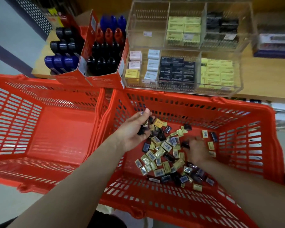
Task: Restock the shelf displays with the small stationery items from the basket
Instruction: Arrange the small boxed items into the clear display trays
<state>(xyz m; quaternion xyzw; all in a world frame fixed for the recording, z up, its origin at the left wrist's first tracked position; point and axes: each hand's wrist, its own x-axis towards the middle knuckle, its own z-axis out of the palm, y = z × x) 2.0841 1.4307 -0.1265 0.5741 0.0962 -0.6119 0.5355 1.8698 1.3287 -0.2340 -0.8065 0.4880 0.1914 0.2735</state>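
A red basket in front of me holds several small yellow and black stationery packs strewn over its floor. My left hand hovers palm up inside it, fingers curled round a few small black packs. My right hand reaches down into the pile, blurred, and pinches a black pack at its fingertips. On the wooden shelf behind stands a clear acrylic display with compartments of yellow, black, white and pink packs; its top left compartment looks bare.
A second red basket sits to the left with nothing in it. Red cardboard trays of blue, red and black items stand left of the acrylic display. A purple box lies on the shelf at far right.
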